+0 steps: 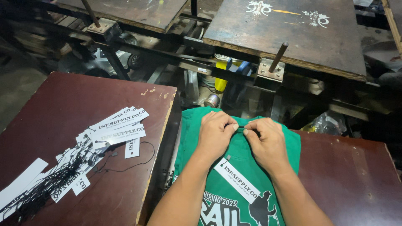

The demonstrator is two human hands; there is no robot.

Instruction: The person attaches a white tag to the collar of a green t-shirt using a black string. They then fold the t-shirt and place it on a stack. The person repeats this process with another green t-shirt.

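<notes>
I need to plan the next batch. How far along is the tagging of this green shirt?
Done: a white hang tag already lies on the green shirt, its string running up toward the collar. In hand: the left hand and right hand pinch the string together at the neckline. Left: a pile of loose tags with black strings waits on the left table.

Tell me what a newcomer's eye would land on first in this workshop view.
First the bright green garment at bottom centre, with the left hand and right hand meeting fingertip to fingertip on a dark string at its top edge. A white paper tag lies on the garment between the wrists. To the left, a heap of white tags with black strings sprawls across the reddish-brown table.
</notes>
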